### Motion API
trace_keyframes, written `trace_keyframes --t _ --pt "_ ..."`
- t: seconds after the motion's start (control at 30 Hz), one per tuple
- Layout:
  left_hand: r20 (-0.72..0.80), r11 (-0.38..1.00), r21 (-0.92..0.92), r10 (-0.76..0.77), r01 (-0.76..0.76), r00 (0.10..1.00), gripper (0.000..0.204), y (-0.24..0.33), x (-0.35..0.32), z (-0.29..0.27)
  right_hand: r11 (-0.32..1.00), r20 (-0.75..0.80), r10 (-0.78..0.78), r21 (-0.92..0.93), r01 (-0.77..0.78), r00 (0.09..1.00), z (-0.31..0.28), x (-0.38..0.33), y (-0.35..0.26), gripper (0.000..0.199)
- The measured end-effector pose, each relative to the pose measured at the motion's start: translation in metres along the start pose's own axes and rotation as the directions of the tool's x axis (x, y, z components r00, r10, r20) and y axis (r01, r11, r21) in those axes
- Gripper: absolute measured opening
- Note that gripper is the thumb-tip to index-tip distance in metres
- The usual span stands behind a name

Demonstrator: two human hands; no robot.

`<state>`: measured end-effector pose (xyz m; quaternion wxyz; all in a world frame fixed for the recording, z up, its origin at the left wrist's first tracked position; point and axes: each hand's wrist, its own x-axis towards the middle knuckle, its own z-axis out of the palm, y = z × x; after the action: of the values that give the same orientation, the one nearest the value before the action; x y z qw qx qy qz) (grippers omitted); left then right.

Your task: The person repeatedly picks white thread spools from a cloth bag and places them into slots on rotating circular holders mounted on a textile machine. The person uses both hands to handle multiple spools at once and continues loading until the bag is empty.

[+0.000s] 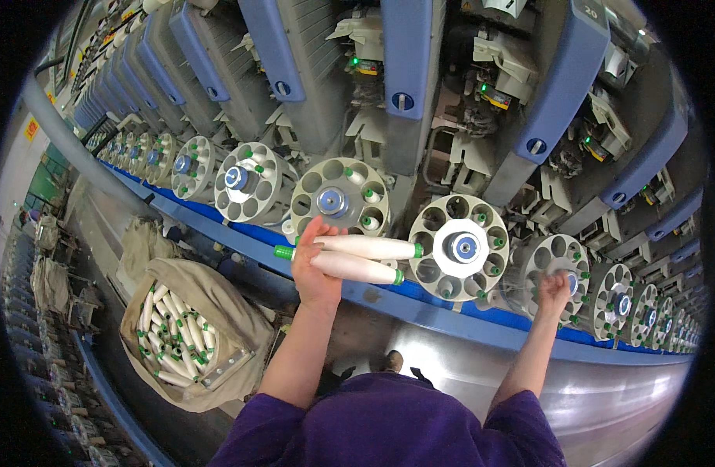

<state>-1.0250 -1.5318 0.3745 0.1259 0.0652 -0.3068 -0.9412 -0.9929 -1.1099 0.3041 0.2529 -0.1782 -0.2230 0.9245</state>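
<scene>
My left hand [315,268] grips two white yarn bobbins [357,257] with green ends, held sideways and pointing right. They hover between two round grey magazine wheels [340,198] [459,247] on a long winding machine. My right hand [554,289] reaches up to a third wheel [551,272] further right, fingers curled against its lower edge near green bobbin tips; whether it holds anything cannot be told. Purple sleeves cover my upper arms.
A beige fabric cart [194,331] full of white bobbins with green ends stands at my lower left. A blue rail [451,315] runs under the row of wheels. More wheels [248,183] line up to the left and right. A shiny metal panel [607,405] lies below.
</scene>
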Motion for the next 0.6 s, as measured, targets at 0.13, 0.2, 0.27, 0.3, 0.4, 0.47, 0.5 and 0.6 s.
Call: trace_keyframes --t 0.13,0.2,0.27,0.3,0.4,0.47,0.5,0.6 --pt "0.039 1.000 -0.001 -0.021 0.021 0.999 0.053 -0.011 -0.002 0.011 0.781 0.218 0.606 -0.347 -0.520 0.765 0.043 -0.037 0.051 0.029" --pt "0.056 1.000 -0.006 -0.026 0.027 0.998 0.051 -0.013 -0.001 0.016 0.478 0.160 0.835 -0.686 -0.548 0.527 0.066 -0.074 0.101 0.054" --pt "0.112 0.999 -0.021 -0.029 0.032 0.993 0.047 -0.012 0.001 0.017 0.357 0.285 0.933 -0.804 -0.475 0.219 0.078 -0.101 0.139 0.065" --pt "0.080 0.998 -0.038 -0.052 0.055 0.995 0.048 -0.010 0.002 0.016 0.423 0.300 0.898 -0.786 -0.450 0.321 0.078 -0.109 0.155 0.059" --pt "0.058 0.984 -0.087 -0.149 0.153 0.987 0.049 -0.006 0.003 0.011 0.462 0.338 0.877 -0.787 -0.409 0.340 0.060 -0.105 0.156 0.050" --pt "0.020 0.972 -0.091 -0.213 0.214 0.977 0.047 -0.007 0.001 0.007 0.426 0.348 0.847 -0.896 -0.123 0.402 0.042 -0.086 0.137 0.046" --pt "0.009 0.982 -0.044 -0.185 0.185 0.983 0.047 -0.007 0.001 0.005 0.423 0.455 0.785 -0.890 0.172 0.422 0.034 -0.074 0.123 0.034" --pt "0.058 0.992 0.067 -0.111 0.107 0.992 0.048 -0.006 -0.002 0.000 0.329 0.321 0.569 -0.933 0.148 0.758 0.024 -0.040 0.079 0.025"
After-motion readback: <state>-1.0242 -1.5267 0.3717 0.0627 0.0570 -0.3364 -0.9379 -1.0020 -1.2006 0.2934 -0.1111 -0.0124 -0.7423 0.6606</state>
